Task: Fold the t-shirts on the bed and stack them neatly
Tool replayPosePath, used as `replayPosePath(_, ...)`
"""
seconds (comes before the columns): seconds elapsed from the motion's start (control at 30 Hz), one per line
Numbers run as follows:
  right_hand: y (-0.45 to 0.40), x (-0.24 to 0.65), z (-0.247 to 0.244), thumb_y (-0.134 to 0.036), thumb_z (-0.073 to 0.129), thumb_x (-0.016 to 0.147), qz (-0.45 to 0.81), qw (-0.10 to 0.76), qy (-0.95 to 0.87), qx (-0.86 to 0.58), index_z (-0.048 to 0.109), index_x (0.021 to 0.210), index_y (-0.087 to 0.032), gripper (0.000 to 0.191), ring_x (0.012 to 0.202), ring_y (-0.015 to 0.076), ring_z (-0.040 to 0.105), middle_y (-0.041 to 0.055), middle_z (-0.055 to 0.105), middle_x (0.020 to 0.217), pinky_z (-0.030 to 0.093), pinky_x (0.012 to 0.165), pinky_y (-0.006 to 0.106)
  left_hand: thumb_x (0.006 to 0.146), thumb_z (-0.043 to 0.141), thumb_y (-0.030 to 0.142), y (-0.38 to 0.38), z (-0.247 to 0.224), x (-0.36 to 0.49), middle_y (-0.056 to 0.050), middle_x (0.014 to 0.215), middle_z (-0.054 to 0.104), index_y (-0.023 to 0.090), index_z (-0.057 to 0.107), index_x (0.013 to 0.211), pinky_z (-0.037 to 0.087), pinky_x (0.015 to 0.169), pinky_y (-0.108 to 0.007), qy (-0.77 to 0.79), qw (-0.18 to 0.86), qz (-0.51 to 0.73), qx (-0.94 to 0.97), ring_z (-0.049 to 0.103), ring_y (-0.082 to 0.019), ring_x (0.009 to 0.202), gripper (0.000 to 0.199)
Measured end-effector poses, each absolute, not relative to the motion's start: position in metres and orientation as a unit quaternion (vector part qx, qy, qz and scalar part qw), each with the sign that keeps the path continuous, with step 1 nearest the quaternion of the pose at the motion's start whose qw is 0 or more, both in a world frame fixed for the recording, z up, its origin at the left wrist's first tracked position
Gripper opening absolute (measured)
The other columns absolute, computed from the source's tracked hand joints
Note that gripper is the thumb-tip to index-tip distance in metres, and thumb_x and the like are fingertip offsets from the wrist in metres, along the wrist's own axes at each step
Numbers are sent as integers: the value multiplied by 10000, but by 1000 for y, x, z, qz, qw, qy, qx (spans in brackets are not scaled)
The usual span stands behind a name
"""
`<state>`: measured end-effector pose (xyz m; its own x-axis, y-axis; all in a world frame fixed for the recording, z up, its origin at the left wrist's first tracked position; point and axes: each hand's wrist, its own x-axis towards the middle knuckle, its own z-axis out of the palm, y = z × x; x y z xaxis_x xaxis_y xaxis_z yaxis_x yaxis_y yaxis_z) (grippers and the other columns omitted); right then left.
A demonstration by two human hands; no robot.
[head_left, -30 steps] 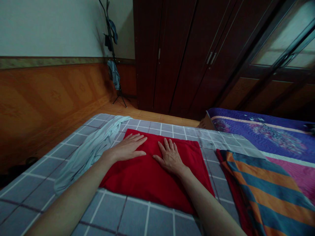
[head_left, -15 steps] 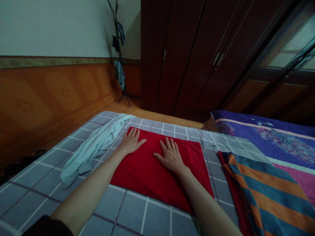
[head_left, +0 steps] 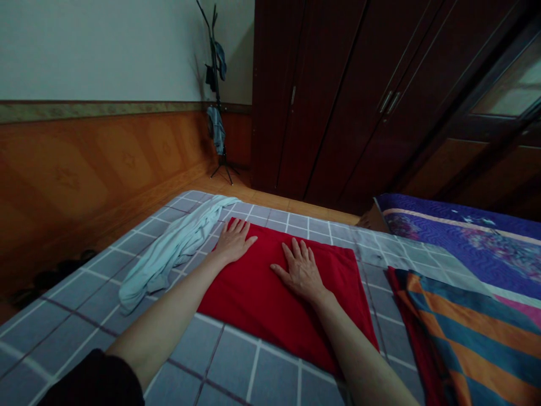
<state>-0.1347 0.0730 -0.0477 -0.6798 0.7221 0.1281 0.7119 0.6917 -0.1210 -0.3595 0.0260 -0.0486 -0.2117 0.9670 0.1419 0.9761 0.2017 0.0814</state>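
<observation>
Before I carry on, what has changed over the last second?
The left hand has slid outward and away, to the far left corner of the red cloth, its fingers now pointing forward; its black sleeve has come into view. The view has swung slightly left. Nothing was grasped or released. The right hand, pale blue cloth and striped cloth stayed put.

Home bdrm; chkd bedsheet; purp floral bedspread; dk wardrobe; coat rack

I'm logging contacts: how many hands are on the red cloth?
2: the left hand at the far-left corner of the red cloth, the right hand nearer its middle.
</observation>
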Motion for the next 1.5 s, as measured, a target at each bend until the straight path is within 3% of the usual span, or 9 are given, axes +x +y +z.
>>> replayPosePath(0.2, 77, -132, -50, -592, 404, 875, 18, 75, -922, -380, 353, 1431, -132, 723, 1386, 369, 158, 192, 244, 1503, 166, 1094, 501, 940, 200, 578, 9, -45, -301, -52, 1537, 197, 219, 208, 1472, 66, 1140, -495, -644, -36, -78, -760, 81, -243, 1425, 642)
replayPosePath(0.4, 78, -131, -48, -668, 416, 832, 35, 81, -918, -387, 375, 1420, -148, 786, 1388, 345, 171, 155, 257, 1507, 183, 1095, 488, 895, 241, 660, -22, -46, -323, -77, 1544, 164, 211, 199, 1475, 62, 1142, -477, -651, -37, -72, -755, 79, -251, 1424, 735)
replayPosePath(0.73, 78, -134, -51, -682, 391, 835, 25, 93, -917, -387, 410, 1398, -142, 780, 1376, 358, 197, 172, 273, 1496, 178, 1087, 498, 909, 427, 521, -101, -31, -322, -120, 1512, 262, 188, 236, 1454, 160, 1126, -474, -620, -5, -106, -777, 193, -259, 1396, 666)
replayPosePath(0.9, 78, -134, -52, -670, 392, 842, 20, 99, -916, -389, 416, 1393, -144, 763, 1374, 351, 207, 175, 287, 1489, 186, 1085, 494, 866, 578, 380, -131, -24, -296, -98, 1123, 572, 159, 574, 1060, 353, 979, -411, -565, 3, -168, -808, 490, -242, 1088, 294)
replayPosePath(1.0, 78, -134, -52, -667, 394, 843, 24, 94, -917, -387, 420, 1391, -143, 758, 1373, 357, 204, 177, 284, 1490, 193, 1080, 495, 907, 528, 282, -140, -25, -309, -45, 927, 572, 175, 570, 877, 397, 822, -340, -591, -27, -145, -793, 505, -188, 878, 119)
replayPosePath(1.23, 78, -134, -50, -656, 407, 846, 16, 91, -917, -389, 424, 1387, -148, 743, 1368, 351, 221, 173, 294, 1486, 198, 1077, 493, 908, 482, 176, -146, -13, -328, -12, 824, 552, 181, 521, 793, 376, 775, -303, -592, -63, -72, -800, 486, -159, 778, 122)
replayPosePath(1.33, 77, -134, -50, -647, 409, 849, 11, 94, -918, -386, 425, 1386, -138, 739, 1365, 355, 223, 177, 299, 1482, 197, 1078, 492, 895, 511, 188, -146, -4, -317, -27, 954, 572, 193, 554, 930, 380, 825, -295, -573, -81, -82, -811, 514, -166, 870, 56)
replayPosePath(1.4, 78, -134, -50, -645, 411, 849, 11, 93, -918, -386, 424, 1387, -142, 737, 1366, 355, 221, 175, 299, 1483, 199, 1076, 495, 889, 528, 210, -143, -3, -306, -48, 1069, 557, 208, 532, 1103, 381, 847, -307, -560, -66, -93, -821, 509, -189, 959, 213)
replayPosePath(1.5, 78, -134, -52, -653, 404, 848, 10, 92, -918, -386, 418, 1390, -149, 740, 1367, 351, 219, 172, 293, 1486, 204, 1070, 501, 911, 477, 203, -136, -6, -289, -36, 935, 566, 213, 554, 1047, 391, 791, -320, -545, -37, -78, -834, 515, -190, 873, 157)
